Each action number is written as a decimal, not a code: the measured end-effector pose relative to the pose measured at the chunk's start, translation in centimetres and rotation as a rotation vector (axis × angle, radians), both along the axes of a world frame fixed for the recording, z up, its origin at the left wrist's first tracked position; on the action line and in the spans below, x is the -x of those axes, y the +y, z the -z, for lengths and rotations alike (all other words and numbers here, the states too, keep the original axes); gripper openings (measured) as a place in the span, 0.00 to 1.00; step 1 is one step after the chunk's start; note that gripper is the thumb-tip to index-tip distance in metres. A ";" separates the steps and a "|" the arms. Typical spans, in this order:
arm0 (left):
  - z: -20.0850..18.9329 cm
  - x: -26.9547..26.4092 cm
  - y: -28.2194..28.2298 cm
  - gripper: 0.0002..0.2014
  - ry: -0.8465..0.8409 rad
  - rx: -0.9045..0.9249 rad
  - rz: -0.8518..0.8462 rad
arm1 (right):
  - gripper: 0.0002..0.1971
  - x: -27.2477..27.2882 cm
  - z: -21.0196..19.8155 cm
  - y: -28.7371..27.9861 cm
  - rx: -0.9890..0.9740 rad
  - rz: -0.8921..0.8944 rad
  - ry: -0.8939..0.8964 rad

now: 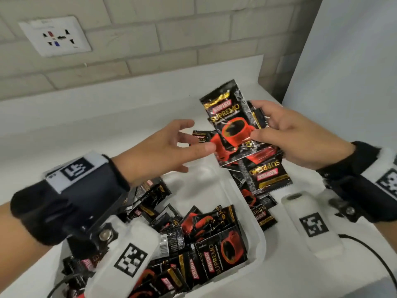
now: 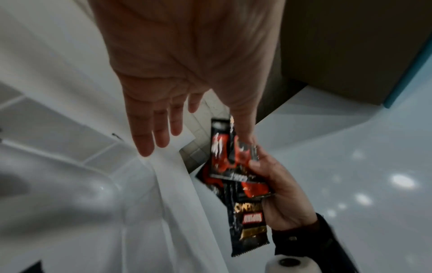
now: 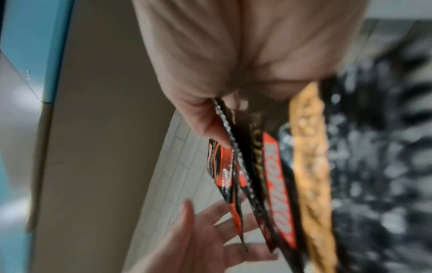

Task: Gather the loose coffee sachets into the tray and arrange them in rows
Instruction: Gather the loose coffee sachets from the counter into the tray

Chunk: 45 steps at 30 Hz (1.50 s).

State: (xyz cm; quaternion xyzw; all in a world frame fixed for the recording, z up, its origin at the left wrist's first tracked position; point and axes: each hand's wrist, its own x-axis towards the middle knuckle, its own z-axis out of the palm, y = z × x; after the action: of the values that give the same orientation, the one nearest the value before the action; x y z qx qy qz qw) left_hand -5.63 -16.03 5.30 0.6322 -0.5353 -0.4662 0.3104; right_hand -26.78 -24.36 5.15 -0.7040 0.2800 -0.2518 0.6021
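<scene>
My right hand [image 1: 261,122] grips a fanned bunch of black-and-red coffee sachets [image 1: 231,123] above the far end of the clear plastic tray [image 1: 258,237]. In the right wrist view its thumb and fingers [image 3: 210,127] pinch the sachets [image 3: 275,184] at one end. My left hand [image 1: 194,138] is open with fingers spread, just left of the bunch, thumb tip at its edge. The left wrist view shows those straight fingers [image 2: 158,133] beside the held sachets [image 2: 233,166]. Several sachets [image 1: 217,244] lie jumbled in the tray. Loose sachets [image 1: 268,177] lie on the counter at its right.
The white counter [image 1: 107,130] ends at a brick wall with a socket plate [image 1: 54,36]. A tall white panel [image 1: 348,61] stands at the right. A black cable [image 1: 365,252] runs over the counter near my right wrist.
</scene>
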 end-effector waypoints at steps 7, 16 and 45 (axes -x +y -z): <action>0.0 0.9 1.4 0.17 0.271 -0.032 0.010 | 0.20 -4.5 0.6 3.2 -0.039 -0.085 -0.204; 0.1 -4.3 5.7 0.24 0.095 -0.007 0.080 | 0.17 -7.0 1.2 6.3 -0.064 -0.259 -0.037; 2.4 -13.3 9.4 0.50 -0.152 -0.415 0.034 | 0.22 -18.3 3.8 6.7 0.098 -0.337 0.408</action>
State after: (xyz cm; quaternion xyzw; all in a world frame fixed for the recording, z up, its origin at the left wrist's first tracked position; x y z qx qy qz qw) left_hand 7.62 -6.64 2.90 0.7068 -0.4603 -0.5226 0.1242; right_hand -8.44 -17.65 1.31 -0.8052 0.2619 -0.0141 0.5319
